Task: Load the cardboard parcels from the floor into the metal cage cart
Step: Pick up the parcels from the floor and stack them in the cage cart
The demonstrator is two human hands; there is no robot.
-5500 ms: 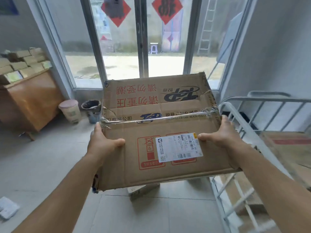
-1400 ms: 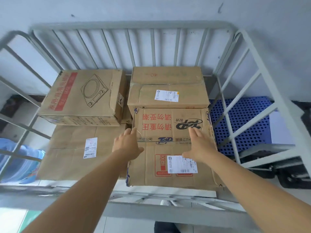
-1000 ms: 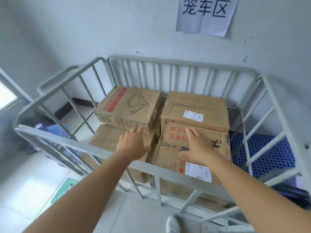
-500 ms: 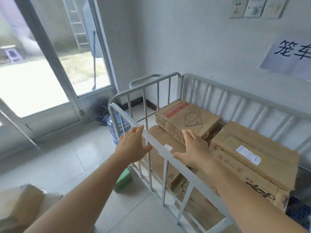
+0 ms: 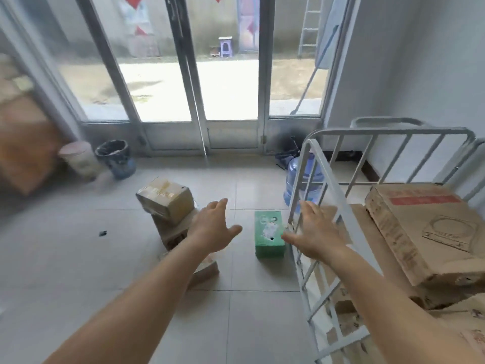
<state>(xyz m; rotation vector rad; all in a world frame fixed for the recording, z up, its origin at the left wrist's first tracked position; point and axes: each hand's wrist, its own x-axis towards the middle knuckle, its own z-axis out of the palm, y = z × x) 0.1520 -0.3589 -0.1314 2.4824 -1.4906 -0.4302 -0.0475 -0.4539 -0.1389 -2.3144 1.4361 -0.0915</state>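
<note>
A taped cardboard parcel (image 5: 165, 199) sits on top of another parcel (image 5: 173, 229) on the tiled floor at centre left. A third parcel (image 5: 206, 269) lies partly hidden under my left forearm. A green box (image 5: 269, 233) lies on the floor beside the metal cage cart (image 5: 319, 164) at the right. Inside the cart lies a large carton with a red stripe (image 5: 425, 229) on other cartons. My left hand (image 5: 214, 227) is open and empty above the floor parcels. My right hand (image 5: 313, 232) is open and empty in front of the cart's rail.
A blue water bottle (image 5: 301, 179) stands behind the cart's corner. A black bin (image 5: 115, 158) and a pale bin (image 5: 77, 160) stand by the glass doors (image 5: 189, 74). A wooden cabinet (image 5: 23, 143) is at the left.
I set the carried parcel into the cart and let go of it. My view has swung left from the cart to the floor parcels, both hands empty and held out.
</note>
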